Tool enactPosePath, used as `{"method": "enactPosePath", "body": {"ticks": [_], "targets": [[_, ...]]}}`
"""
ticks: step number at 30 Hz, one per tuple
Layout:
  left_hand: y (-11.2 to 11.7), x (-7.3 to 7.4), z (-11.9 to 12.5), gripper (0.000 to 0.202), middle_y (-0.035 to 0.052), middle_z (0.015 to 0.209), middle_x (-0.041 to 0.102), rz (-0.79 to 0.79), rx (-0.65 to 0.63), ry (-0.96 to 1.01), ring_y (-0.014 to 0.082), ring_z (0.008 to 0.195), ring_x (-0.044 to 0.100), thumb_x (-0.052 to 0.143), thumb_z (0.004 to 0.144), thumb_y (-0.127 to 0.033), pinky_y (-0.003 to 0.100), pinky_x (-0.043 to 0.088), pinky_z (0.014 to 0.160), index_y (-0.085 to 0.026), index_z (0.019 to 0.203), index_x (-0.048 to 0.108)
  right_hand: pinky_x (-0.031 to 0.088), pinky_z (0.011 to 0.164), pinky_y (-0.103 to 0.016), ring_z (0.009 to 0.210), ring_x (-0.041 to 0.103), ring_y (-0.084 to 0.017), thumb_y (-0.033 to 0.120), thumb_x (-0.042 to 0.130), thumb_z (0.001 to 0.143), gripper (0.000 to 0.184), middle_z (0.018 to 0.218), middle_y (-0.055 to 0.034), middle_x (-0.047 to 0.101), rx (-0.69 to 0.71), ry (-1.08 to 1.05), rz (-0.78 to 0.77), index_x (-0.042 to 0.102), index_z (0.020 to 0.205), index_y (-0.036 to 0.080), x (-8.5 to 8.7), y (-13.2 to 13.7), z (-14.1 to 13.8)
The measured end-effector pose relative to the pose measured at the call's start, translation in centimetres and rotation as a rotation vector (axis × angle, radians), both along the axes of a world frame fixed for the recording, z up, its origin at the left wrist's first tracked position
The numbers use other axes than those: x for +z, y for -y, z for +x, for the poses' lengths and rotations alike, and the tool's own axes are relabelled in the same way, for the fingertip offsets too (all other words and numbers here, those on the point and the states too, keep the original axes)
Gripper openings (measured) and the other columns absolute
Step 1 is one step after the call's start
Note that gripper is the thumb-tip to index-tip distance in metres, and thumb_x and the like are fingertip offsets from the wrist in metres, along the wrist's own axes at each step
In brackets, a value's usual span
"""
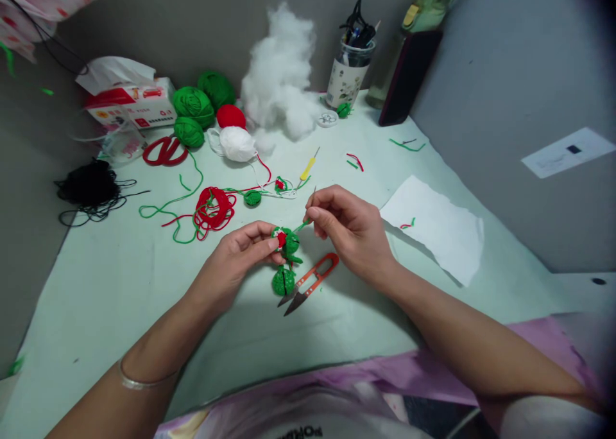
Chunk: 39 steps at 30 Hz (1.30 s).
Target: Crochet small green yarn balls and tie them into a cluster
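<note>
Between thumb and fingers, my left hand (248, 249) pinches a small crocheted piece (290, 241) in green with red and white. A round green crocheted ball (283, 281) with a dark line hangs or lies just below it; I cannot tell which. My right hand (349, 227) is closed in a pinch on a thin needle (314, 195), its tip pointing up. Green yarn (302, 226) runs from the crocheted piece to the right fingers. Orange thread snips (315, 277) lie on the table below and between the hands.
Behind the hands lie a yellow-handled crochet hook (308, 168), red yarn (215, 209) and small crocheted pieces. Farther back are yarn balls (193, 107), red scissors (165, 151), white stuffing (282, 73), a tissue pack (158, 102) and a pen jar (349, 73). White paper (437, 227) lies right; black yarn (91, 182) left.
</note>
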<state>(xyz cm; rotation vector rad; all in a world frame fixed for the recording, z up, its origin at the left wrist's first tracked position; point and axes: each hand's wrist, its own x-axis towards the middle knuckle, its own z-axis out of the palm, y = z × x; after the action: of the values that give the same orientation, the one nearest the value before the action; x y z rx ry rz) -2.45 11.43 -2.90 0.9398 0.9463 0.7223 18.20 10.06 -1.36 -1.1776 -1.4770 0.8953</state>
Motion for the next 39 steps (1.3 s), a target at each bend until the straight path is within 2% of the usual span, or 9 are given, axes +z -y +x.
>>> {"method": "enactPosePath", "body": {"ticks": [3, 7, 11, 16, 27, 30, 34, 39], "targets": [[0.0, 0.2, 0.0, 0.016, -0.0006, 0.083, 0.070, -0.007, 0.036, 0.035, 0.0128, 0.072, 0.066, 0.081, 0.080, -0.029, 0.026, 0.054, 0.076, -0.018, 0.089, 0.073, 0.042, 0.057, -0.022, 0.060, 0.049, -0.008, 0.023, 0.064, 0.093, 0.007, 0.073, 0.0022, 0.060, 0.104, 0.011, -0.098, 0.066, 0.089, 0.017, 0.5, -0.1, 0.1], [-0.2, 0.2, 0.0, 0.012, -0.0005, 0.088, 0.069, 0.008, 0.104, 0.071, 0.0133, 0.079, 0.066, 0.077, 0.083, -0.027, 0.027, 0.056, 0.082, -0.018, 0.088, 0.071, 0.040, 0.053, -0.021, 0.056, 0.049, -0.007, 0.025, 0.067, 0.089, 0.011, 0.068, 0.0030, 0.060, 0.323, -0.141, -0.368, 0.069, 0.088, 0.014, 1.0, -0.3, 0.1], [-0.3, 0.1, 0.0, 0.012, 0.0001, 0.089, 0.069, 0.020, 0.109, 0.067, 0.0133, 0.079, 0.065, 0.075, 0.086, -0.027, 0.027, 0.056, 0.081, -0.018, 0.091, 0.070, 0.044, 0.049, -0.019, 0.052, 0.052, -0.006, 0.036, 0.078, 0.082, 0.024, 0.069, 0.0019, 0.066, 0.343, -0.324, -0.546, 0.067, 0.085, 0.015, 0.6, -0.7, 0.1], [-0.1, 0.3, 0.0, 0.016, 0.0004, 0.084, 0.068, -0.001, 0.105, 0.056, 0.0137, 0.078, 0.065, 0.078, 0.082, -0.028, 0.026, 0.056, 0.080, -0.016, 0.089, 0.070, 0.046, 0.048, -0.018, 0.051, 0.056, -0.006, 0.038, 0.083, 0.076, 0.029, 0.068, 0.0015, 0.068, 0.259, -0.450, -0.548, 0.067, 0.084, 0.015, -0.1, -1.2, 0.4], [-0.1, 0.2, 0.2, 0.017, 0.0004, 0.084, 0.069, -0.010, 0.086, 0.058, 0.0150, 0.082, 0.068, 0.080, 0.079, -0.028, 0.026, 0.056, 0.081, -0.016, 0.085, 0.069, 0.047, 0.050, -0.018, 0.051, 0.057, -0.006, 0.032, 0.080, 0.079, 0.022, 0.067, 0.0029, 0.064, 0.160, -0.448, -0.492, 0.066, 0.080, 0.015, 0.2, -1.3, 0.5], [-0.1, 0.2, 0.2, 0.019, 0.0005, 0.083, 0.071, -0.015, 0.103, 0.076, 0.0147, 0.078, 0.068, 0.079, 0.080, -0.029, 0.028, 0.057, 0.080, -0.017, 0.086, 0.067, 0.047, 0.050, -0.018, 0.051, 0.056, -0.005, 0.028, 0.075, 0.083, 0.015, 0.068, 0.0028, 0.065, 0.233, -0.413, -0.518, 0.067, 0.084, 0.015, 0.1, -1.1, 0.5], [-0.1, 0.0, 0.2, 0.018, -0.0005, 0.079, 0.071, 0.007, 0.119, 0.061, 0.0145, 0.074, 0.068, 0.077, 0.081, -0.029, 0.028, 0.056, 0.078, -0.018, 0.088, 0.065, 0.047, 0.050, -0.017, 0.051, 0.056, -0.005, 0.025, 0.070, 0.086, 0.013, 0.071, 0.0024, 0.067, 0.398, -0.333, -0.642, 0.069, 0.094, 0.015, 0.2, -0.5, 0.5], [0.0, -0.2, 0.3, 0.018, 0.0002, 0.077, 0.072, 0.024, 0.135, 0.025, 0.0135, 0.072, 0.066, 0.077, 0.081, -0.030, 0.026, 0.054, 0.076, -0.017, 0.085, 0.065, 0.047, 0.048, -0.016, 0.049, 0.057, -0.005, 0.023, 0.069, 0.084, 0.010, 0.068, 0.0028, 0.066, 0.420, -0.247, -0.693, 0.067, 0.087, 0.014, 0.9, -0.3, 0.1]]}}
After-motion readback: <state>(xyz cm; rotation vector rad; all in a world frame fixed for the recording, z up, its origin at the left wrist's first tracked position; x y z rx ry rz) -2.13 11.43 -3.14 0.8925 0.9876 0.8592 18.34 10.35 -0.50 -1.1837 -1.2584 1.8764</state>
